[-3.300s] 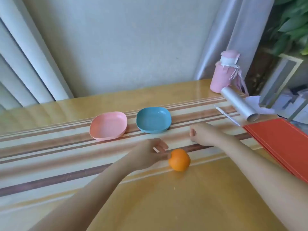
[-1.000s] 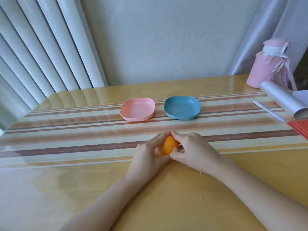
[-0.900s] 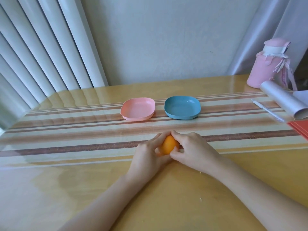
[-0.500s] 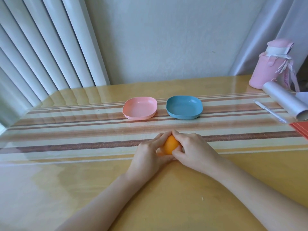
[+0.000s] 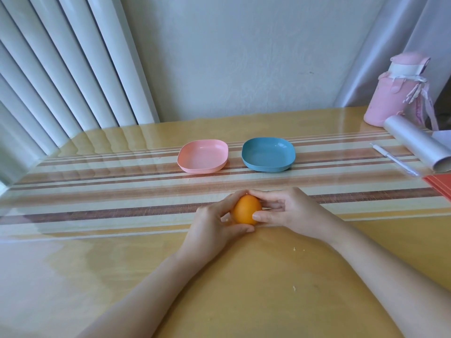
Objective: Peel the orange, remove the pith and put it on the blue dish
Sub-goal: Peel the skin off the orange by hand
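Note:
A small whole orange (image 5: 246, 209) is held between both hands just above the striped table runner, in the middle of the view. My left hand (image 5: 214, 225) cups it from the left and below, thumb under it. My right hand (image 5: 288, 211) grips it from the right, thumb on its near side and fingers over the top. Its peel looks unbroken. The blue dish (image 5: 268, 154) stands empty beyond the hands, slightly right.
An empty pink dish (image 5: 203, 156) sits left of the blue one. At the right are a pink bottle (image 5: 395, 91), a silver roll (image 5: 417, 142), a white pen (image 5: 395, 159) and a red folder (image 5: 439, 186). Small crumbs (image 5: 295, 250) lie on the wooden table (image 5: 73, 276).
Since 3.3 s ago both hands have closed round the orange, which then lay on the table. Over the last second the right thumb has shifted on the orange's near side.

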A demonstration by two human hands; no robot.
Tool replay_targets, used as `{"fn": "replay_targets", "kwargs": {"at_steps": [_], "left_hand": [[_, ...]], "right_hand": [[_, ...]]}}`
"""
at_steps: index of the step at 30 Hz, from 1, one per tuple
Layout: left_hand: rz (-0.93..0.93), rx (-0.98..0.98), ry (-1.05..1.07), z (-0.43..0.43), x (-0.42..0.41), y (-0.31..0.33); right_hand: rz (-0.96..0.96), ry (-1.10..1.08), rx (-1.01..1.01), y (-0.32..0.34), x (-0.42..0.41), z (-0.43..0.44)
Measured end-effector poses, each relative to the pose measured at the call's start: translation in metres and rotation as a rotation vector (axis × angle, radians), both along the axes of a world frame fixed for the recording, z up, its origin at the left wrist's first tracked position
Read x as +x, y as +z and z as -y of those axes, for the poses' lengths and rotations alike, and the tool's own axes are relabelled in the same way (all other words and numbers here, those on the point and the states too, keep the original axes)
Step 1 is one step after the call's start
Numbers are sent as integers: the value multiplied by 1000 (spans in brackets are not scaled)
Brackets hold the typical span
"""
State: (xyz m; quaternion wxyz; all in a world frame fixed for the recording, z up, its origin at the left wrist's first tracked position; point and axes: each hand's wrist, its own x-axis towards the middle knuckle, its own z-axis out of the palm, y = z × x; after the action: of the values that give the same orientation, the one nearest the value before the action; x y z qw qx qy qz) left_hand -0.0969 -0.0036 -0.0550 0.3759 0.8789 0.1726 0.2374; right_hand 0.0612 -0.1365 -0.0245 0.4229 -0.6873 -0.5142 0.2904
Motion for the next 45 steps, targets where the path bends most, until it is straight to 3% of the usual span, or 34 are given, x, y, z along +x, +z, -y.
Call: {"fn": "replay_targets", "kwargs": {"at_steps": [4,9,13,31,37,40,45], "left_hand": [[-9,-16,-2,0,0,2],[33,16,24,4,1,3],[53,57,32,10,2,3],[62,122,62,12,2,-2],[8,-1,68,7,2,0],[-5,-34,60,3,2,0],[-4,1,70,4,3,0]], "right_hand": [[4,10,1,3,1,-1],[463,-137,15,4,-22,-5],[572,-160,-1,3,-29,-10],[457,-213,27,-4,-25,-7],[106,-52,-18,-4,-8,0],[34,-24,3,-4,-4,-1],[179,-113,9,-2,-13,-3]]}}
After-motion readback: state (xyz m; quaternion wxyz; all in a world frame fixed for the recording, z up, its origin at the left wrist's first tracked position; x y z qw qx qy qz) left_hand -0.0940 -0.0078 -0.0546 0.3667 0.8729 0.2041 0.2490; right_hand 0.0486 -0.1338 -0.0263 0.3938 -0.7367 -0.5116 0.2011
